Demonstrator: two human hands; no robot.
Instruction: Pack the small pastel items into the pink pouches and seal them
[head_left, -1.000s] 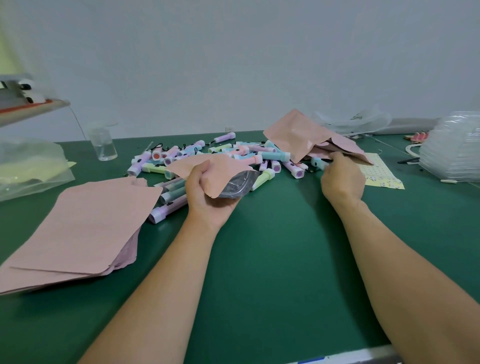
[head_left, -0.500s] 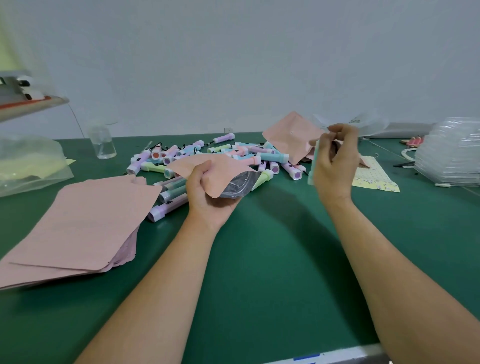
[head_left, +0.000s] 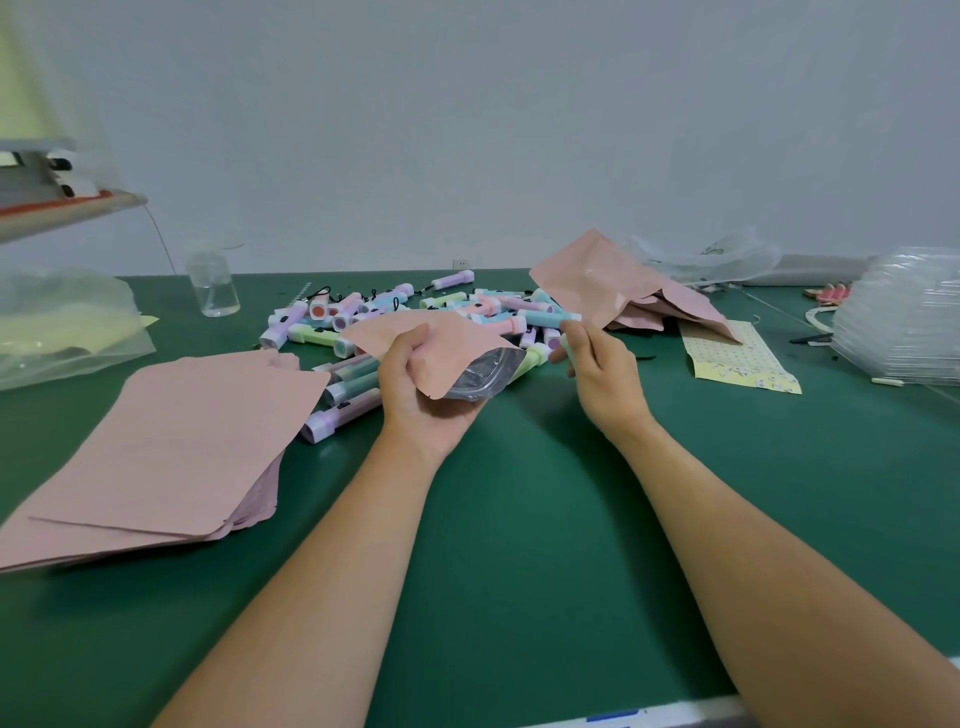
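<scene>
My left hand (head_left: 421, 384) grips a pink pouch (head_left: 441, 345) with its silver-lined mouth open toward the right. My right hand (head_left: 602, 371) pinches a small pale teal item (head_left: 565, 340) just right of that mouth, a short gap apart. A heap of pastel items (head_left: 415, 312) in purple, blue, green and pink lies behind both hands. A flat stack of pink pouches (head_left: 176, 441) rests at the left. More pink pouches (head_left: 623, 291) lie crumpled at the back right.
A clear jar (head_left: 213, 286) stands at the back left beside a plastic bag (head_left: 62, 327). A yellow patterned sheet (head_left: 737, 358) and a stack of clear plastic (head_left: 904, 322) sit at the right. Green mat (head_left: 519, 519) stretches between my forearms.
My right hand picked a teal item from near the back-right pouches, lifted it, then brought it down and left toward the open pouch mouth. The left hand kept holding the pouch.
</scene>
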